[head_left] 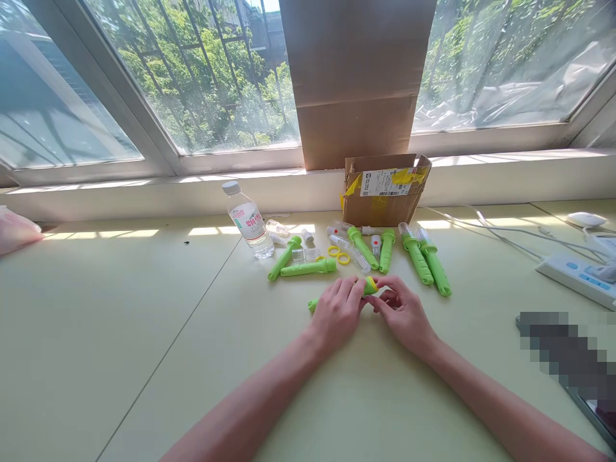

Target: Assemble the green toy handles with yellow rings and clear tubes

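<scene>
My left hand [339, 309] is wrapped round a green ribbed plastic handle [312, 306], hiding its middle. At the handle's threaded right end sits a yellow ring [371, 285]. The thumb and forefinger of my right hand [402, 313] pinch at this ring, with the other fingers curled. Just beyond my hands lie loose green handles [308, 268], more yellow rings [343, 258], clear plastic tubes [353, 253] and small white pieces with a red dot [376, 244]. To the right, two green handles [433, 262] carry clear tubes on their ends.
A water bottle [249, 221] stands behind the parts on the left. An open cardboard box [380, 208] is by the window sill. On the right are a white power strip [577, 276] with cables and a dark, partly blurred-out device [594, 410]. A pinkish bag [17, 231] lies far left.
</scene>
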